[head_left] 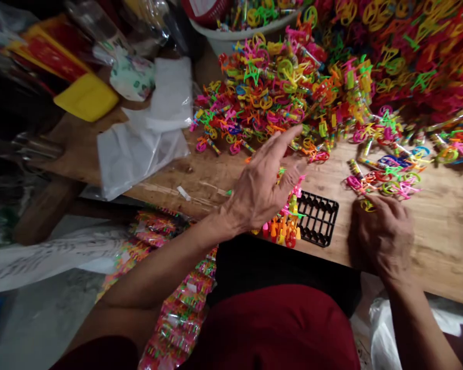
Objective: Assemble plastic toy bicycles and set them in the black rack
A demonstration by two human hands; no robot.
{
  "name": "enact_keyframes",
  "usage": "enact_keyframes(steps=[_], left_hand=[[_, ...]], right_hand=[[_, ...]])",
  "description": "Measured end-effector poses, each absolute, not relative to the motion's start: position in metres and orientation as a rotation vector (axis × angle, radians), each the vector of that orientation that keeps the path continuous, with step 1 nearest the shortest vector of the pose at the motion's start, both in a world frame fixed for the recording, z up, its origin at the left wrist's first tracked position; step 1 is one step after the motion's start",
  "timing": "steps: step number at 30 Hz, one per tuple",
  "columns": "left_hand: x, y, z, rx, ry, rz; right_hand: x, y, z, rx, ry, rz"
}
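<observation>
My left hand (260,182) hovers over the left part of a black plastic grid tray (319,218), fingers stretched out towards the big pile and nothing seen in them. Beneath it, small bright plastic toys (285,228) stand packed in the tray's left side; the right-hand slots show bare. My right hand (388,236) rests on the table with its fingers curled, their tips at a yellow wheel-shaped toy piece (367,205). Whether they grip it is hidden. Just beyond lies a small group of toys (393,174) with wheels and printed tubes.
A large heap of the same toys (270,87) covers the back of the wooden table (440,226). Behind it stands a white tub (231,38). Clear plastic bags (142,154) lie at the left, near a yellow scoop-like item (87,97). Packed toy strips (181,313) hang below the edge.
</observation>
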State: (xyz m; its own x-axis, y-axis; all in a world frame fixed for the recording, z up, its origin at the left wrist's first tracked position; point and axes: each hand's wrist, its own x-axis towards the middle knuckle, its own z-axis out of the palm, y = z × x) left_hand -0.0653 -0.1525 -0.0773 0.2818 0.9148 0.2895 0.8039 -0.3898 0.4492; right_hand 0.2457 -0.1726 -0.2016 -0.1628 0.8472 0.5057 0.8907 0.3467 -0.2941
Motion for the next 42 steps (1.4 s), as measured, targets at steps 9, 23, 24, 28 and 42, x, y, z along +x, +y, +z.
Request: enact_keyframes(steps=[9, 23, 24, 28, 42], left_hand=[[-0.038, -0.156, -0.104, 2.537, 1.571, 0.35], [-0.055, -0.153, -0.105, 2.61, 1.473, 0.341], [-0.055, -0.153, -0.105, 2.609, 1.465, 0.349], [-0.057, -0.152, -0.105, 2.567, 1.451, 0.397], [-0.055, -0.149, -0.112, 2.581, 1.47, 0.466]], right_hand=[[0.212, -0.184, -0.19, -1.55, -2.028, -0.06], [0.243, -0.064, -0.149, -1.395, -2.618, -0.169], [0.241, -0.056, -0.149, -1.356, -2.688, -0.168], [0.246, -0.045, -0.147, -1.269, -2.799, -0.203], [0.277, -0.149, -0.123, -1.537, -2.458, 0.003]])
